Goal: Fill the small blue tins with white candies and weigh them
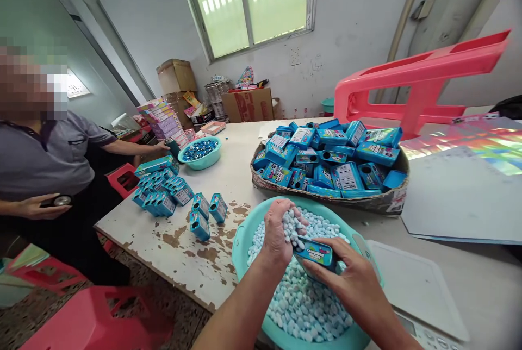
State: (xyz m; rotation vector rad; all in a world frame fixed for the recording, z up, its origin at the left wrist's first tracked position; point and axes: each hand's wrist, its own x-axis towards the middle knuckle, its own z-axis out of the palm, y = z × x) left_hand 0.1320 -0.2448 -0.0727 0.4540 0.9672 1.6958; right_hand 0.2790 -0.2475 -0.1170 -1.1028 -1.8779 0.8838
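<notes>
Cupped around a heap of pale blue candies, my left hand (279, 230) tips them toward the mouth of a small blue candy box. My right hand (353, 268) grips that blue candy box (317, 253), tilted with its open end against the candies. Both hands are above a turquoise basin (240, 255) filled with loose pale blue candies (305, 312). Just behind the basin, a shallow cardboard tray (391, 202) is heaped with blue candy boxes (346, 176). Several more boxes (199, 224) stand upright on the table to the left.
A digital scale (424, 285) lies right of the basin. Across the table, a person (49, 160) stands near a smaller turquoise bowl (202, 162) of shiny blue pieces. An upturned red stool (411, 83) rests behind the tray. Cardboard cartons (248, 105) stand by the wall.
</notes>
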